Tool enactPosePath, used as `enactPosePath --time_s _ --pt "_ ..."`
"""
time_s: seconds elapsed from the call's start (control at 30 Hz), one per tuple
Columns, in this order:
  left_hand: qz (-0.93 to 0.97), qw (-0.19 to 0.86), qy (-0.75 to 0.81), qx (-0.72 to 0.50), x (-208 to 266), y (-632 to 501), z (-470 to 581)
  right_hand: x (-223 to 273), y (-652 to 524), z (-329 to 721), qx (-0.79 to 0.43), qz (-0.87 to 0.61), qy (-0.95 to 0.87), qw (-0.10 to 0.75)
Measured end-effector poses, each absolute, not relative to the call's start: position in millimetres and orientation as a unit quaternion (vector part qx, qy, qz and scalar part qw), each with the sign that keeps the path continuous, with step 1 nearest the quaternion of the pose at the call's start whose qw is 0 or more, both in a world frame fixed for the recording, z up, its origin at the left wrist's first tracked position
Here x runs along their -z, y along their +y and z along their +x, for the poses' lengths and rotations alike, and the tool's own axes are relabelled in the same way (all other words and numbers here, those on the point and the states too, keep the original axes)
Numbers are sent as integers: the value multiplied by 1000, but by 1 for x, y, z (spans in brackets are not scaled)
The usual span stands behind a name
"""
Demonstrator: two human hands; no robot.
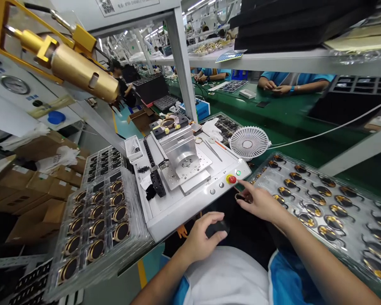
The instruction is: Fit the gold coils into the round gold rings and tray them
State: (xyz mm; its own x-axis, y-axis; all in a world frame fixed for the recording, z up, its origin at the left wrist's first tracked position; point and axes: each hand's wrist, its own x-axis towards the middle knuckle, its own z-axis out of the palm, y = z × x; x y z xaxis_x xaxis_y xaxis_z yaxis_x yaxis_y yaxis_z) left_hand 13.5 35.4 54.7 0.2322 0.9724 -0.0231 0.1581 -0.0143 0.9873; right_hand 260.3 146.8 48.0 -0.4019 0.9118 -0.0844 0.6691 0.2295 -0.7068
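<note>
A small, dark, gold-edged part (pixel 240 196) sits in a light pinch of the right hand (pixel 262 203), just off the white metal machine base (pixel 178 208); a slack grip could drop it. The index finger lies beside a round red button (pixel 232 179) (a stray nudge might press it). The left hand (pixel 198 238) curves loosely; whether it holds anything, I cannot tell.

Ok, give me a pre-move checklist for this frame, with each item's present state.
1. Left hand free: ok, open with nothing visible in it.
2. Right hand holding a small part: ok, though its kind is unclear.
3. Right hand off the red button: cannot tell, very close.
4. Ring fully seated on the black fixture: cannot tell here.
5. Machine base free of loose tools: not ok, tweezers lie there.
</note>
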Motion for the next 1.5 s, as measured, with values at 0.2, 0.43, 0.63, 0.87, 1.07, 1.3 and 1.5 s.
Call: enactPosePath --time_s 0.2,0.43,0.63,0.87,1.07,1.3,1.5 --pt "371 676 384 -508 -17 31 26 -42 84 223 -531 -354 -681 359" --pt "277 688 419 -524 -17 37 26 -28 79 203 -466 -362 -698 407" --pt "296 645 485 -510 -16 31 16 -62 168 280 -170 -634 -731 188" --pt "328 631 488 -506 -12 24 12 -60 258 339 -95 -749 -654 36" --pt "333 631 490 -501 -14 22 12 -54 269 339 -82 -736 -672 -3" --pt "321 646 479 -500 -14 22 9 -61 255 355 -92 -742 -661 68" --pt "341 670 439 -492 -30 27 10 -68 190 317 -281 -650 -659 254"
